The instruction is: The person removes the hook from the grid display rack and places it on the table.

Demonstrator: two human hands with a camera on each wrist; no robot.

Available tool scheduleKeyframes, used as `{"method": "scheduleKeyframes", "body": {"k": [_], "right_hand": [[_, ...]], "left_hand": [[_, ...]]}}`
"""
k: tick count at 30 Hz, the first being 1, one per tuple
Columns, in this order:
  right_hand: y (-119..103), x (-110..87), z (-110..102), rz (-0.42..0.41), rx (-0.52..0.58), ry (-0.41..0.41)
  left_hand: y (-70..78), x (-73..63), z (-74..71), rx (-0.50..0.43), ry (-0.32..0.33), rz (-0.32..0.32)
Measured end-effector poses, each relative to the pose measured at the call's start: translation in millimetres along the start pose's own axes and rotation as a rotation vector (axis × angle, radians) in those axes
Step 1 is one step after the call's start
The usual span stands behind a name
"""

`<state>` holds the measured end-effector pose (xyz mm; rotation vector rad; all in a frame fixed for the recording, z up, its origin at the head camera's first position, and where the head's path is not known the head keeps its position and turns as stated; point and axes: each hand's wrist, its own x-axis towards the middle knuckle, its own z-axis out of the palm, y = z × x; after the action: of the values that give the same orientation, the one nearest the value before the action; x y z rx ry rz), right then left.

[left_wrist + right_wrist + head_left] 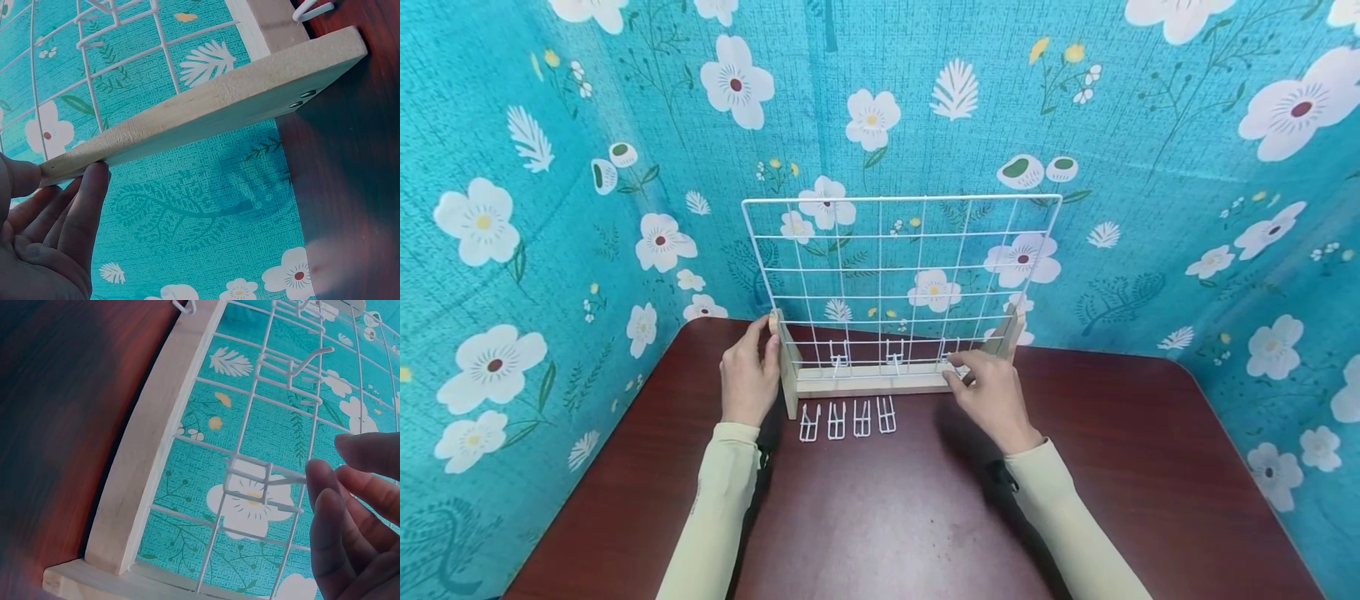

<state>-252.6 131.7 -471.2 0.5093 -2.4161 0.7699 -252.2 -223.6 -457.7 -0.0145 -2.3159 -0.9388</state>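
Observation:
A white wire grid panel [901, 269] stands in a wooden base, with a bottom rail [872, 382] and two side posts. My left hand [748, 375] grips the top of the left wooden post [206, 97], thumb on one side and fingers on the other. Low on the grid hang three white wire hooks, the left one [838, 360], the middle one [894, 358] and the right one [265, 481]. My right hand [994, 396] is at the right hook, its bent fingertips by the prong's end. A gap shows between its thumb and forefinger.
Several loose white wire hooks [837, 421] lie in a row on the dark red-brown table [880, 517], in front of the wooden rail. The right wooden post [1011, 333] rises just beyond my right hand. Blue flowered cloth [1112, 108] hangs behind and at both sides.

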Motion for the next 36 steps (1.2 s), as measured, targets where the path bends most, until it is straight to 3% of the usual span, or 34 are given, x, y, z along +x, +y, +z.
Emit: {"method": "scheduleKeyframes", "body": {"k": [36], "right_hand": [[11,-7.2,7,0.043,-0.042,-0.063]], "left_hand": [[-0.6,-0.4,-0.4,0.0,0.009,0.006]]}}
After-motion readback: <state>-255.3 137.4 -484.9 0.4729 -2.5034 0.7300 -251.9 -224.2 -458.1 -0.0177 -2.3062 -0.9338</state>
